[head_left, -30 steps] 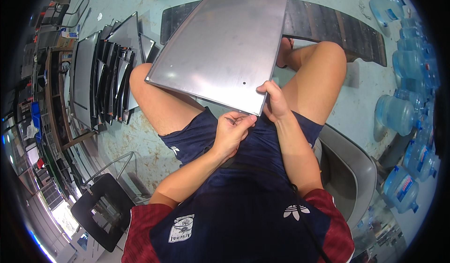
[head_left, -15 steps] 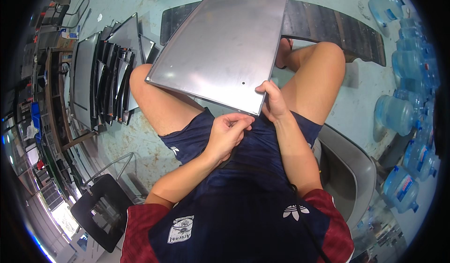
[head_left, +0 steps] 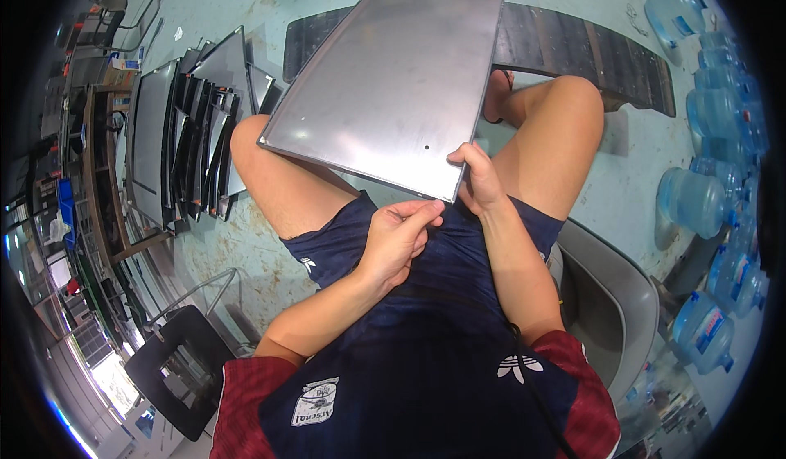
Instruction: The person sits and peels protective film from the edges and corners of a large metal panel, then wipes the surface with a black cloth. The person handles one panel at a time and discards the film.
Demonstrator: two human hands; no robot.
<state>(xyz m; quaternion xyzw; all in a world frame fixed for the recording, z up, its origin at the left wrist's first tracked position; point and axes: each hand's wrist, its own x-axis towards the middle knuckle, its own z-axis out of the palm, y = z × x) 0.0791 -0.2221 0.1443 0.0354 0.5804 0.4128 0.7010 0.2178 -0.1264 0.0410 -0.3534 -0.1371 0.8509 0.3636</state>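
Note:
A large flat grey panel (head_left: 381,74) with a thin dark rim rests across my lap, its near corner pointing toward me. One small dark spot shows close to that corner. My right hand (head_left: 481,182) grips the panel's right edge just above the corner, thumb on top of the surface and the other fingers beneath. Right at the corner tip, my left hand (head_left: 399,242) is closed in a pinch of thumb and forefinger. What lies between those fingertips is too small or hidden to make out.
Several similar panels (head_left: 151,144) lean upright in a stack on the floor at left. Beyond my legs lies a long dark slatted board (head_left: 585,49). Blue water jugs (head_left: 692,201) line the right side. A grey chair (head_left: 610,295) stands beside me, a black stool (head_left: 180,369) at lower left.

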